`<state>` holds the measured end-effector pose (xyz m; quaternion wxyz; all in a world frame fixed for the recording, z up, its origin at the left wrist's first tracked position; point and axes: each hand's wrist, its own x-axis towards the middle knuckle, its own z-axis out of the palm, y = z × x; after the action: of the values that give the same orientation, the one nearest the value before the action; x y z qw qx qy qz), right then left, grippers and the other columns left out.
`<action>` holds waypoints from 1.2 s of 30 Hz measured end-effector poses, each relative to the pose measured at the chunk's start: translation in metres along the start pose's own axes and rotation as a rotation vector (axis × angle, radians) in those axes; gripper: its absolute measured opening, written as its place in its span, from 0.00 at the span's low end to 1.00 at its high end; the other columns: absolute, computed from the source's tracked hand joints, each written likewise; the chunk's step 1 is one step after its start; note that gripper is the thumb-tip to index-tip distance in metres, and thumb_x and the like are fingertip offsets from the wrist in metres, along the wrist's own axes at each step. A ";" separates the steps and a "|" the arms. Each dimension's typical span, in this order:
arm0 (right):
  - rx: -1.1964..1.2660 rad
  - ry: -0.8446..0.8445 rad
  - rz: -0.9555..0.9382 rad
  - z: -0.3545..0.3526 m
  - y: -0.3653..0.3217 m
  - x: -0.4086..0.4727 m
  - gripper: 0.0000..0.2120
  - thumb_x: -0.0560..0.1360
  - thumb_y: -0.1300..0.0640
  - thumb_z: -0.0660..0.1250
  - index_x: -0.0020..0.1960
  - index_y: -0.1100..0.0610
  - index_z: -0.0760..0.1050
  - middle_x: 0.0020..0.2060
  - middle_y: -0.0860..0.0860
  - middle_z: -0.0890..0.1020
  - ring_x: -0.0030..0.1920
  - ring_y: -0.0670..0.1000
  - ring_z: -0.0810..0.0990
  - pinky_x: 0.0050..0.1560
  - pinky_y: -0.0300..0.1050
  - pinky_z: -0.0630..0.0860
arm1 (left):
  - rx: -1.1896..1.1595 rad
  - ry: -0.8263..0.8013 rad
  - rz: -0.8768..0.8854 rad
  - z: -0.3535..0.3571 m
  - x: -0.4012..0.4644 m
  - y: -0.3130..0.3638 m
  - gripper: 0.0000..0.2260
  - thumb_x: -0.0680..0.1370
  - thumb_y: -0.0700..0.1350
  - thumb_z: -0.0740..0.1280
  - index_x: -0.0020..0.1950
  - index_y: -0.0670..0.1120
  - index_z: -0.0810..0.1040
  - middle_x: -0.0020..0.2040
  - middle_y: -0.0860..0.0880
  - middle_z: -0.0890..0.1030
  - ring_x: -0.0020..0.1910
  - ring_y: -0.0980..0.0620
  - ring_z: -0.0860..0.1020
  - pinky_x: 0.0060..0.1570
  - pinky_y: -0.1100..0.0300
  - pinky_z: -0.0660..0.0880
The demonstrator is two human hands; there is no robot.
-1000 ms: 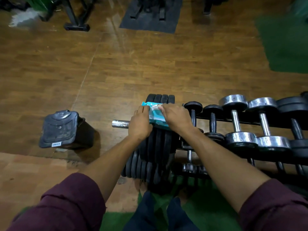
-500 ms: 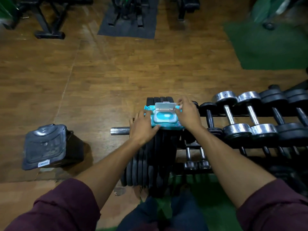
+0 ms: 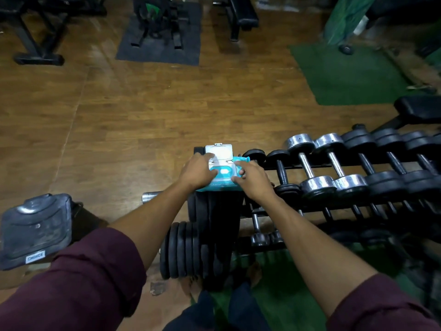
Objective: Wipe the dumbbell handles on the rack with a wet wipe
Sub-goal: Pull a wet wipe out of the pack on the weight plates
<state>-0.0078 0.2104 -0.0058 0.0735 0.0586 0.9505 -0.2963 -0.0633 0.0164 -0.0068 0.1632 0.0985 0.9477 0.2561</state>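
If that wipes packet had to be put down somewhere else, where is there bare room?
The widest free patch is the wooden floor between the dark mat, green mat and black bin. The dumbbell rack is packed end to end. The plate stack top is filled by the wipes packet and both hands.

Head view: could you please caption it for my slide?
Both hands, left and right, on an open wet-wipe pack atop stacked weight plates.

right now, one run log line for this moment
stage: getting wipe | wet wipe pack: lid open, atop weight plates | left hand: steadies pack | right hand: at opening | dumbbells: unwiped
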 end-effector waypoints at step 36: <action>-0.199 -0.069 -0.078 -0.010 0.007 0.010 0.26 0.76 0.44 0.70 0.73 0.41 0.69 0.67 0.48 0.69 0.66 0.52 0.73 0.56 0.50 0.75 | 0.148 -0.037 0.361 0.007 0.015 0.024 0.06 0.82 0.42 0.64 0.46 0.46 0.72 0.48 0.45 0.74 0.51 0.43 0.73 0.52 0.48 0.70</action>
<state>-0.0172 0.2224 -0.0033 0.1000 0.0037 0.9736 -0.2051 -0.0723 0.0442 -0.0034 0.1243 0.2831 0.9278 0.2090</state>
